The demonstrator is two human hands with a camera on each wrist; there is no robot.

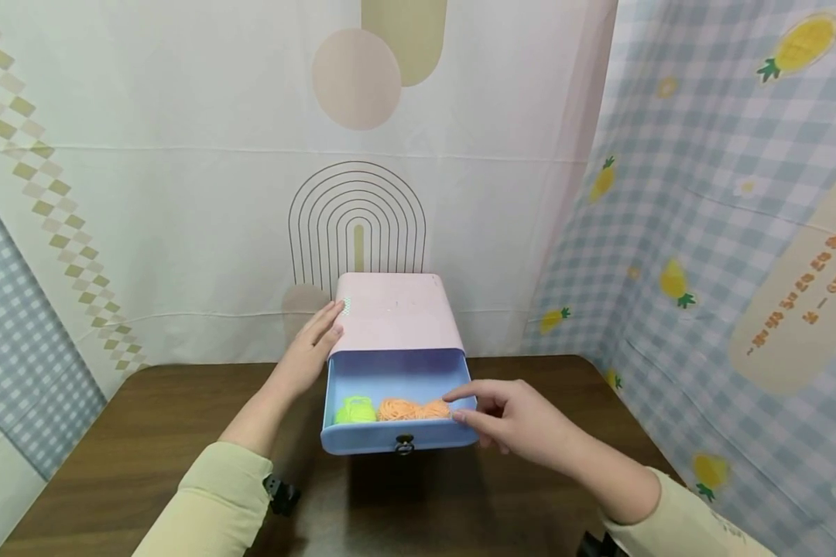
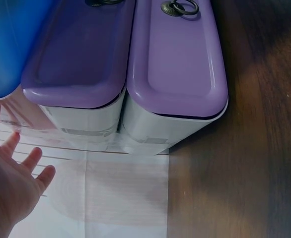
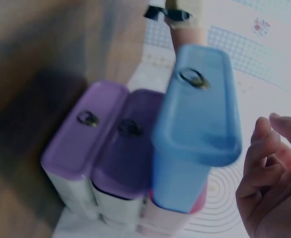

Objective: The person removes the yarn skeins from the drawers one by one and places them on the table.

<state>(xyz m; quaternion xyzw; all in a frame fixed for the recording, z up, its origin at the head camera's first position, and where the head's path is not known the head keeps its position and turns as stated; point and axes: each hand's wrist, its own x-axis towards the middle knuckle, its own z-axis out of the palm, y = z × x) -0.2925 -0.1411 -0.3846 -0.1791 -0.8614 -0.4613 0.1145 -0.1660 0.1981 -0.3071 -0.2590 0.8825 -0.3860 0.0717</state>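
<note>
So blue drawer (image 1: 362, 441) is out w/ green yarn (image 1: 355, 411) & orange yarn (image 1: 397, 410) inside, not closed yet. L hand (image 1: 306, 356): fingers straight against pink box (image 1: 393, 313); R hand (image 1: 519, 418): fingers parted, holding nothing afaict.

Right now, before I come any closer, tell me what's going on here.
A person is at a small drawer unit whose top blue drawer stands open. Their left hand rests against the side of the pink casing. Their right hand is at the drawer's right front corner, beside the orange yarn-like bundle; whether it touches the bundle is unclear. A green bundle lies at the drawer's left. The two purple drawers below are closed.
</note>
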